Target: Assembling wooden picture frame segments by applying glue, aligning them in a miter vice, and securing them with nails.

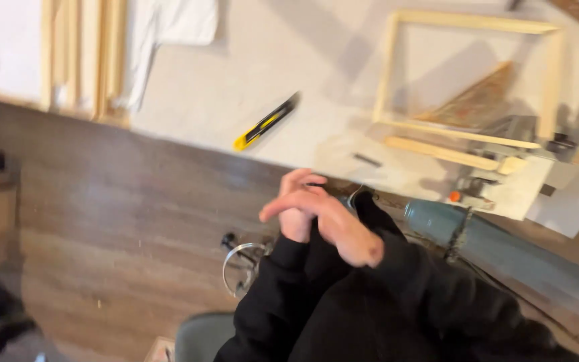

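We see both hands together at frame center, above the wood-plank floor. Right hand lies across the left hand, fingers touching; both sleeves black. The picture is blurred, so we can't tell whether either hand is clenched on anything; nothing visible between the fingers. A small metal hook-like piece pokes out just beside the right hand; we can't tell if it's being held.

Nearest loose item: yellow-and-black utility knife, lying diagonally on the pale sheet, well apart from the hands, up and left of them.

Wooden frame lies flat on the same sheet at upper right, a triangular wood piece inside it. Clamp with orange parts sits at the frame's lower edge. Metal ring on the floor just left of the sleeves. Stacked wooden strips at upper left.
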